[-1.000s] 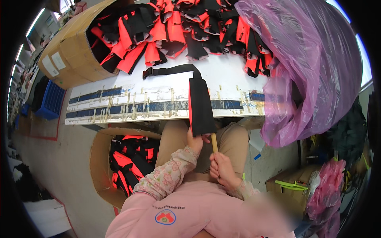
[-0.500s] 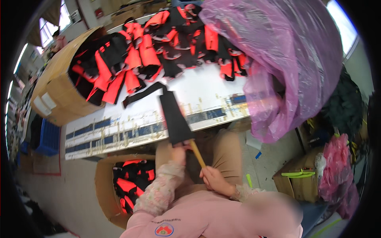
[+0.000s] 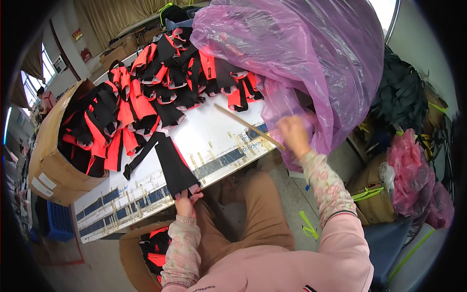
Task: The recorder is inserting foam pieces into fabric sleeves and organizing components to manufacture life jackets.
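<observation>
The lower end of the black fabric sleeve [image 3: 174, 165] is pinched between the thumb and fingers of the left hand [image 3: 186, 205], whose forearm is raised from below. The sleeve is laid on the white table [image 3: 202, 134], its lower end at the near edge. The right arm is stretched forward, and the right hand [image 3: 293, 134] is held, partly curled, beside the purple plastic bag [image 3: 306, 53], near the end of the wooden stick [image 3: 248, 125]. Because of blur, it cannot be told whether the stick is gripped.

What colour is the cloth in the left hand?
The flat cloth piece is mostly black with a coral-red edge, seen in the head view.
</observation>
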Tool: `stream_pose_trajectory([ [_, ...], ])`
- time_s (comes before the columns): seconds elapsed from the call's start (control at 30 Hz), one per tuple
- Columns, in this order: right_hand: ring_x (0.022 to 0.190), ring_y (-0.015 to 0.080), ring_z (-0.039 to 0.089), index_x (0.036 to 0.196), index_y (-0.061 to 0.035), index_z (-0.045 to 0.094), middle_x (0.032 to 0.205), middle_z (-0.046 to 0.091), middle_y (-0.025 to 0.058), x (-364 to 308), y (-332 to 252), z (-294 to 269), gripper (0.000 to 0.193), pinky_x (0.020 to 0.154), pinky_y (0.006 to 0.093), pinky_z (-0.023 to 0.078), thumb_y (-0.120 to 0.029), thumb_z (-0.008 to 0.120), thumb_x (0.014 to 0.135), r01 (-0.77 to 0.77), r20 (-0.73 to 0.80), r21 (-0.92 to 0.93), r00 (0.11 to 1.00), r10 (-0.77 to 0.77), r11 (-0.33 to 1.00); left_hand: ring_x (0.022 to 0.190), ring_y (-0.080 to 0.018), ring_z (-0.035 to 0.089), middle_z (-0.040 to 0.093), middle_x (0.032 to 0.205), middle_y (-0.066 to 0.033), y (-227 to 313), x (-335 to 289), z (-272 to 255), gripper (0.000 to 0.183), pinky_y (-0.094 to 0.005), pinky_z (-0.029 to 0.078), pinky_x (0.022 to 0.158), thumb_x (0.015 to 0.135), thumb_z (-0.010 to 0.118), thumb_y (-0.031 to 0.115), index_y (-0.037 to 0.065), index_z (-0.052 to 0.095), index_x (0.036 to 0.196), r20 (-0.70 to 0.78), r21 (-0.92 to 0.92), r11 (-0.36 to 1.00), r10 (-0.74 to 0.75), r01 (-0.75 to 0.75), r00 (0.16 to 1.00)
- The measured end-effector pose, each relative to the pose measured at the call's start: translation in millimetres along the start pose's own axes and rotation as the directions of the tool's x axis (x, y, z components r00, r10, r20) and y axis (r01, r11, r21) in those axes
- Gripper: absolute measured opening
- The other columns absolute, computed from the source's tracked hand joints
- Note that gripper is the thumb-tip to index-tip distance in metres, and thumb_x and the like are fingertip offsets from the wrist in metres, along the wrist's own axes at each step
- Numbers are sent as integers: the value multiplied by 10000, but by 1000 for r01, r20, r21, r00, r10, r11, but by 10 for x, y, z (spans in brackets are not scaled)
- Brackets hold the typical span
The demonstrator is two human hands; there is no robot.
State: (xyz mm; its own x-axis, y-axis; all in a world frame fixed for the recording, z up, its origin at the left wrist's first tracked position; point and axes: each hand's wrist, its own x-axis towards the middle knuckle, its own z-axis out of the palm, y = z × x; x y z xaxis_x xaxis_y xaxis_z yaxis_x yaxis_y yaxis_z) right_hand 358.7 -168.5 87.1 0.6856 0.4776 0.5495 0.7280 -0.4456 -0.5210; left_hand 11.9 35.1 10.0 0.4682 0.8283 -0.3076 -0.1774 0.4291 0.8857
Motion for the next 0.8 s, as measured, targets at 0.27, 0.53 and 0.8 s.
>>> stream_pose_trajectory([
  [0.27,543,172,507,862,-75,585,635,536,42,935,1545,198,207,447,307,401,-270,634,813,-696,-23,580,505,863,423,594,-230,629,635,883,-157,81,-13,29,250,-348,530,609,933,415,205,37,493,1102,4,-28,994,-107,107,994],
  [0.53,486,119,433,748,-86,477,595,461,16,461,818,-97,112,427,261,373,-104,578,795,-410,528,847,570,629,-339,593,-220,628,637,891,-154,73,-45,37,255,-345,527,619,935,411,208,37,496,1104,46,-10,995,-98,98,994],
  [0.8,746,127,539,837,-39,453,838,501,54,-1185,-981,-249,64,651,352,521,-33,516,827,-500,425,866,732,533,-3,648,-242,646,634,937,-200,66,42,100,308,-337,523,662,950,387,235,-17,477,1101,16,-56,984,-166,167,986],
])
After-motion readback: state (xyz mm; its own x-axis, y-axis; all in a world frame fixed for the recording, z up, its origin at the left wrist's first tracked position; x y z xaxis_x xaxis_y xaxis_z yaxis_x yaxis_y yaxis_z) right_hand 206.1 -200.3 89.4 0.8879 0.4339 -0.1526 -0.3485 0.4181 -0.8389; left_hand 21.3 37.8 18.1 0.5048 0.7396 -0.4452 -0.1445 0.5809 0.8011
